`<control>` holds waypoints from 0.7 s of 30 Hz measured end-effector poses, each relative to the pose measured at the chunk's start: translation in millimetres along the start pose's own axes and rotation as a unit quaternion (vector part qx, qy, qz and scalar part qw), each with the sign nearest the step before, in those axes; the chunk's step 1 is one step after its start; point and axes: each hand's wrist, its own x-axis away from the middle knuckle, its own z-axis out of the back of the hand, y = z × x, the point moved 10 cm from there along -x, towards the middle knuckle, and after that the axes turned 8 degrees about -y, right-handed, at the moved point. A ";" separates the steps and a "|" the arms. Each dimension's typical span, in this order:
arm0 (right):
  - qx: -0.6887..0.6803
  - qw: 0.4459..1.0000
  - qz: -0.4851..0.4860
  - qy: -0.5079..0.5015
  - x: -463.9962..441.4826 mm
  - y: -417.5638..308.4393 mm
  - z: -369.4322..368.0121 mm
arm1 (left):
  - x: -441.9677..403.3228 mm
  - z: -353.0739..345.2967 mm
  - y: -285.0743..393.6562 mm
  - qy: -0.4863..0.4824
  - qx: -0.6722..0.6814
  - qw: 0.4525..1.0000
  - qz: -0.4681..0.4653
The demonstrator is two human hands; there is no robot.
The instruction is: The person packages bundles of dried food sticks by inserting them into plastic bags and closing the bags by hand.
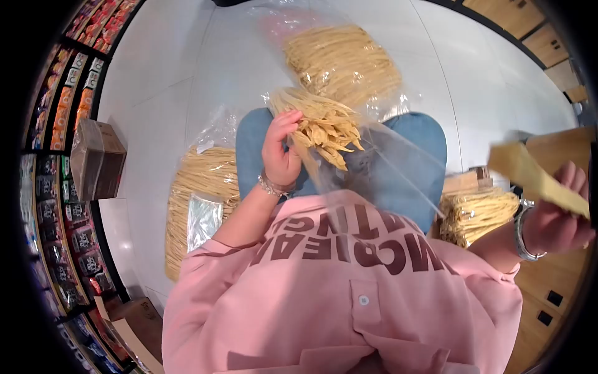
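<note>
My left hand (283, 149) is closed round the side of a clear plastic bag with a bundle of dried yellow sticks (327, 124) in it, which look like dried bean curd sticks. The bag lies over my lap, its loose clear film (398, 159) spreading to the right across my knees. Out at the far right, my right hand (564, 215) grips a flat pale yellow strip (529, 177), blurred by motion. Just left of that wrist sits a pile of the same yellow sticks (476, 215).
A large clear bag of sticks (342, 65) lies on the floor ahead. Another bag (193, 206), with a silvery packet (204, 221) on top, is by my left leg. Shelves of snacks (62, 243) and cardboard boxes (98, 159) line the left; wooden cabinets (529, 280) stand right.
</note>
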 end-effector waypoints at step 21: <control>0.332 0.889 -0.281 -0.143 -16.9 101.2 -75.1 | 2.7 -20.1 -58.2 -0.059 0.031 0.983 0.169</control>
